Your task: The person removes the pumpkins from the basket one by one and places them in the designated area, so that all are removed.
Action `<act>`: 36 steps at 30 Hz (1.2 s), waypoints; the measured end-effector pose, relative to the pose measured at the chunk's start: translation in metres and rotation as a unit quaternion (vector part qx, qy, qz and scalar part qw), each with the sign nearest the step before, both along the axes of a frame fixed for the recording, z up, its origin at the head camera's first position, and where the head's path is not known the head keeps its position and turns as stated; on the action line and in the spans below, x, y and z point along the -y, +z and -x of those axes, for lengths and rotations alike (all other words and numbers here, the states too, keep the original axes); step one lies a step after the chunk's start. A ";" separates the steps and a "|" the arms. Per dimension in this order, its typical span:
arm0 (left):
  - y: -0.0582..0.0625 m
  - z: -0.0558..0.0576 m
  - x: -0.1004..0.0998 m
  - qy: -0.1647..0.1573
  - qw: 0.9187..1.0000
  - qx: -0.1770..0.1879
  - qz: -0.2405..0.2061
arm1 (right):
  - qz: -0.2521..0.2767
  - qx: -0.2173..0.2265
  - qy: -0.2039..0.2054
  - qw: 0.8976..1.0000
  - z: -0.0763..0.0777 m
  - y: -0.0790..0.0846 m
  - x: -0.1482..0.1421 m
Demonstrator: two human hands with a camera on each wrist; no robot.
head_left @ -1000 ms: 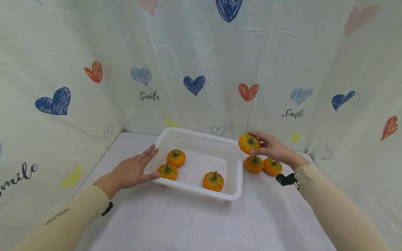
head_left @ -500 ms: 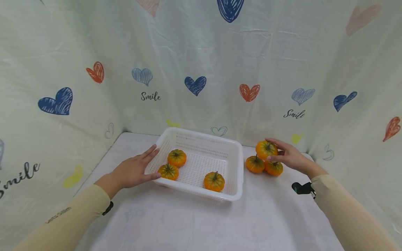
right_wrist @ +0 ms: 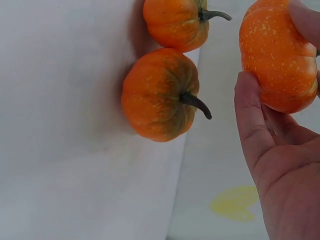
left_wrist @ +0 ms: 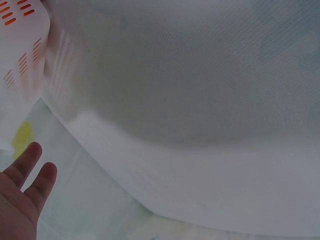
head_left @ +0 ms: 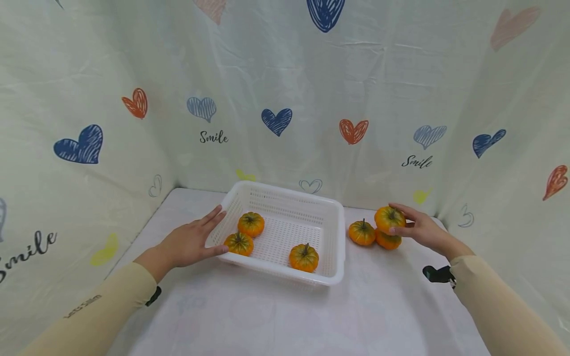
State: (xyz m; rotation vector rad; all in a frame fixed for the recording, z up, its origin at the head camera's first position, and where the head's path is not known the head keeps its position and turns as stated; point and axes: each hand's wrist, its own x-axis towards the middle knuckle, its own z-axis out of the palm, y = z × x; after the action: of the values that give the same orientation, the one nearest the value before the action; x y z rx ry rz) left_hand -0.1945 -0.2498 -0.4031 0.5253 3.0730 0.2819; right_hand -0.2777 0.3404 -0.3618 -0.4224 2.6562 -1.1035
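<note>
A pale curtain [head_left: 240, 59] printed with hearts [head_left: 276, 120] rises behind a white table [head_left: 267, 316]. The right hand [head_left: 423, 231] pinches the held pumpkin [head_left: 388, 217] between thumb and fingers, which likely leaves its underside free. Below that grip sits the lower pumpkin [head_left: 389, 242]; just left of it, the side pumpkin [head_left: 361, 233]. The left hand [head_left: 189, 242], fingers spread and clasping nothing, rests at the rim of the basket [head_left: 267, 187], probably to steady it; inside, two pumpkins [head_left: 251, 224] lie near that hand, a third pumpkin [head_left: 304, 258] farther toward the right one. In the head view, the held pumpkin overlaps the lower one; the right wrist view shows a gap between it and the table pair. Only the left wrist view shows orange through the basket's slots [left_wrist: 10, 21].
</note>
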 end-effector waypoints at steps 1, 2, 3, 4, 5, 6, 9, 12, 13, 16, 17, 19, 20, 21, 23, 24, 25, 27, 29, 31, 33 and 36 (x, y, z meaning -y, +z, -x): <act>0.000 0.000 0.000 0.000 1.000 0.000 0.000 | 0.000 0.002 -0.001 1.000 0.000 0.000 -0.001; 0.000 0.000 0.000 0.000 1.000 0.000 0.000 | 0.000 0.003 -0.003 1.000 -0.001 -0.001 -0.002; 0.001 -0.001 0.000 0.000 1.000 -0.001 -0.001 | 0.000 0.005 -0.005 1.000 -0.001 -0.001 -0.003; 0.001 -0.001 -0.001 -0.001 1.000 -0.001 -0.001 | 0.000 0.007 -0.007 1.000 -0.001 -0.002 -0.003; 0.001 -0.001 -0.001 -0.001 1.000 -0.001 -0.001 | 0.000 0.008 -0.008 1.000 -0.001 -0.003 -0.005; 0.001 -0.001 0.000 -0.001 1.000 -0.001 -0.001 | 0.000 0.008 -0.010 1.000 -0.001 -0.004 -0.006; 0.000 0.000 0.000 -0.002 1.000 -0.001 -0.003 | -0.003 0.009 -0.015 1.000 0.002 -0.008 -0.012; -0.002 0.000 0.001 -0.002 1.000 0.001 -0.004 | -0.011 0.005 -0.024 1.000 0.004 -0.011 -0.017; -0.002 0.000 0.001 -0.002 1.000 0.000 -0.003 | -0.012 0.005 -0.026 1.000 0.003 -0.011 -0.018; -0.001 -0.001 0.000 -0.005 1.000 -0.006 -0.004 | -0.013 0.003 -0.037 0.999 0.003 -0.013 -0.020; -0.001 -0.002 0.000 -0.006 1.000 -0.007 -0.004 | -0.011 0.004 -0.041 0.999 0.003 -0.013 -0.021; 0.000 -0.002 0.000 -0.007 1.000 -0.011 -0.005 | -0.007 0.008 -0.050 0.999 0.003 -0.015 -0.024; 0.000 -0.002 0.000 -0.008 1.000 -0.013 -0.006 | -0.005 0.010 -0.055 0.998 0.004 -0.016 -0.026; 0.001 -0.002 0.000 -0.008 1.000 -0.013 -0.006 | -0.004 0.011 -0.057 0.998 0.004 -0.017 -0.027; 0.002 -0.003 0.000 -0.009 1.000 -0.013 -0.006 | -0.001 0.012 -0.064 0.998 0.003 -0.019 -0.030; 0.002 -0.003 0.000 -0.009 1.000 -0.013 -0.007 | 0.001 0.013 -0.067 0.998 0.004 -0.021 -0.032; 0.002 -0.003 -0.001 -0.009 1.000 -0.013 -0.007 | 0.003 0.012 -0.066 0.998 0.004 -0.022 -0.033; 0.003 -0.003 -0.001 -0.008 1.000 -0.012 -0.006 | 0.005 0.013 -0.068 0.998 0.004 -0.024 -0.036; 0.003 -0.003 -0.001 -0.006 1.000 -0.010 -0.006 | 0.010 0.014 -0.071 0.997 0.005 -0.025 -0.038; 0.003 -0.003 -0.002 -0.005 1.000 -0.008 -0.005 | 0.014 0.016 -0.074 0.997 0.004 -0.026 -0.040; 0.003 -0.002 -0.002 -0.004 1.000 -0.008 -0.003 | 0.014 0.016 -0.078 0.997 0.005 -0.026 -0.043; 0.002 -0.002 -0.001 -0.003 1.000 -0.006 -0.002 | 0.018 0.024 -0.090 0.996 0.004 -0.026 -0.045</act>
State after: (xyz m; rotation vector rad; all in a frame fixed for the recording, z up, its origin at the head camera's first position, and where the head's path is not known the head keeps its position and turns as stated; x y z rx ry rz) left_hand -0.1929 -0.2486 -0.4014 0.5394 3.0831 0.2851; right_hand -0.2822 0.3858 -0.3879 -0.1632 2.6786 -1.1968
